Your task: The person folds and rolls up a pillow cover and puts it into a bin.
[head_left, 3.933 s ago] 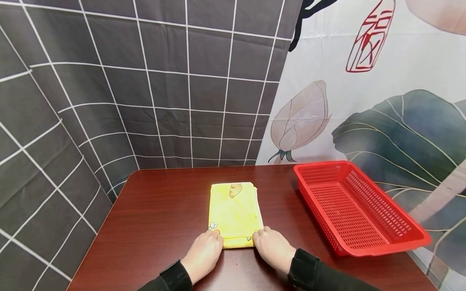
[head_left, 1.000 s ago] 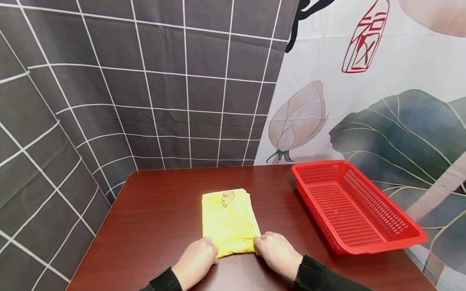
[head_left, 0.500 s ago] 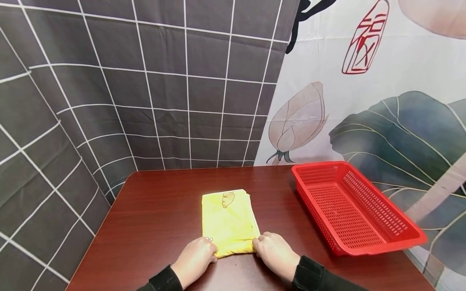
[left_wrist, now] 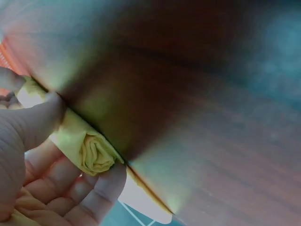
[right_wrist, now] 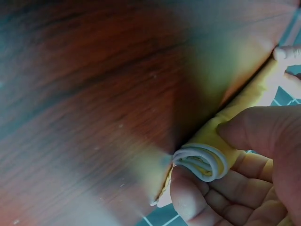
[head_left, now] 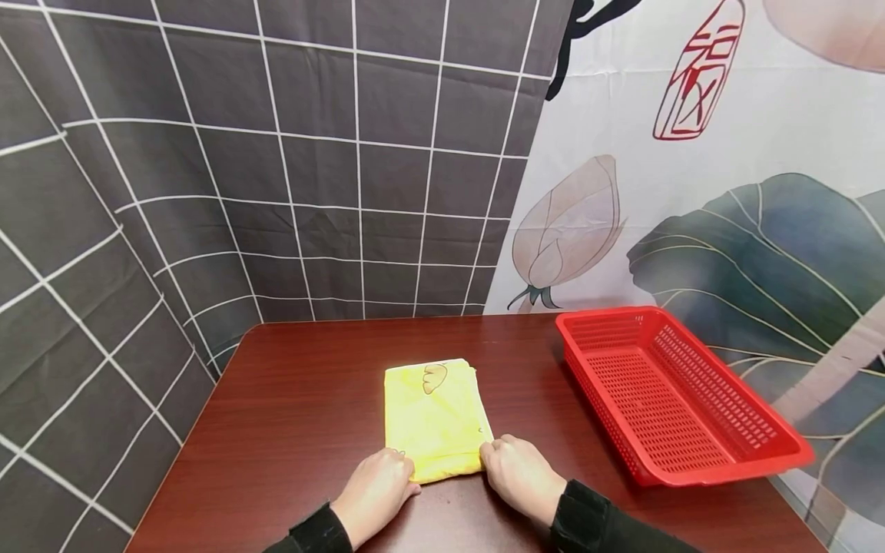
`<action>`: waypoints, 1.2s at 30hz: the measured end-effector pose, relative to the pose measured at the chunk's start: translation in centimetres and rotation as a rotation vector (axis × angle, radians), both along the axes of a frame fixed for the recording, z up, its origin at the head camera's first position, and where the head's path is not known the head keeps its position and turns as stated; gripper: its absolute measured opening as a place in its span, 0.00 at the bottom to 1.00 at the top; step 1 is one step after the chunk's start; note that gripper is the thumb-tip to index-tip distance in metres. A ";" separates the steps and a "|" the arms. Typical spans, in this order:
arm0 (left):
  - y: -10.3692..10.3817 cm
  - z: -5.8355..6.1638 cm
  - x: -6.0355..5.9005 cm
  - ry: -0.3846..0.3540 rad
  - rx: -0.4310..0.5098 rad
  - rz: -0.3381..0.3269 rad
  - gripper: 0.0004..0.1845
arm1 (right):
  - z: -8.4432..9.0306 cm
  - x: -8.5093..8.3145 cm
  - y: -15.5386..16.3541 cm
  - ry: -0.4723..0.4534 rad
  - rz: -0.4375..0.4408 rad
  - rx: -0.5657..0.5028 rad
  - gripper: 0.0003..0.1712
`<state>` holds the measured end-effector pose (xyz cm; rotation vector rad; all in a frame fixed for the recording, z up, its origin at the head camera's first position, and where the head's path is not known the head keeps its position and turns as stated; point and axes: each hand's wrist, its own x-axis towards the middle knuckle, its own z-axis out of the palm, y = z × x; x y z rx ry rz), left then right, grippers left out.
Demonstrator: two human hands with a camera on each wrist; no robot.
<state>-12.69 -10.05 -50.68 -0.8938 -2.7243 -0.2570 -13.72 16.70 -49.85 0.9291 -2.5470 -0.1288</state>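
A yellow printed cloth (head_left: 437,418), folded into a near-rectangle, lies on the table with its near edge rolled up. My left hand (head_left: 376,485) grips the left end of that roll. At the other end, my right hand (head_left: 523,478) holds it too. In the left wrist view, the roll (left_wrist: 96,153) shows a spiral of layers, with the thumb (left_wrist: 40,117) on one side and fingers curled around the other. The right wrist view shows the roll's pale-edged layers (right_wrist: 202,162) between the thumb (right_wrist: 251,128) and curled fingers.
An open red plastic basket (head_left: 781,463) with perforated walls stands at the right of the brown wooden table (head_left: 290,407). Behind the table hang a grey grid-patterned cloth (head_left: 311,177) and a white sheet printed with flowers and leaves (head_left: 643,177).
Since the earliest frame, the cloth has shifted slightly left and nearer, and its near flap has become a thicker roll. In the last second, the roll's right end has moved slightly away from me.
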 end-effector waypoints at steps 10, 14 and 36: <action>0.2 0.3 0.0 -0.019 0.016 0.023 0.12 | 0.7 -0.2 0.4 -0.136 0.009 -0.058 0.18; 0.0 0.3 0.1 -0.028 0.027 0.030 0.11 | 1.1 -0.5 0.3 -0.215 0.003 -0.052 0.17; -1.2 0.7 -0.7 -0.217 0.099 0.086 0.12 | 2.5 -4.7 1.0 -0.841 -0.271 -0.283 0.20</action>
